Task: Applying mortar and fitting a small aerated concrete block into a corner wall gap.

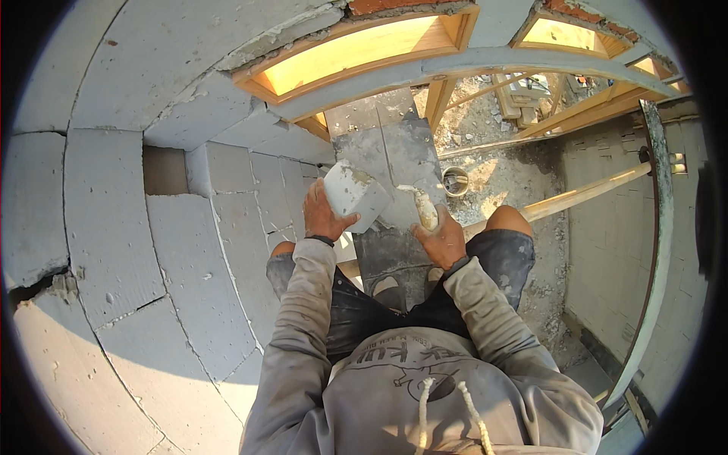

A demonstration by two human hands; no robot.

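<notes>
Hoodie: a dusty grey-brown hoodie (394, 356) fills the space nearest the camera, two pale drawcords (423, 417) hanging down its front.
Left hand: this hand (322, 212) is wrapped round the left side of a pale concrete block piece (356, 193), thumb along its near side.
Block piece: tilted, its face smeared with mortar, above the left edge of the dark platform (394, 250); whether it rests on anything, I cannot tell.
Right hand: this hand (442, 239) is closed round a mortar-caked trowel handle (426, 212) near the platform's right edge; the blade is hard to make out against the grey.
Shoes: two shoes (389, 292) stand on the platform's near part, between bent knees.
Bucket: a small round bucket (456, 195) sits just beyond the platform's right edge.
Block wall: pale jointed blocks (186, 250) on the left, with one square recess (165, 171).
Window frame: a sunlit timber frame (455, 30) beyond the platform's far end.
Right side: a slanting timber beam (591, 193) crosses above rubble (546, 303).
</notes>
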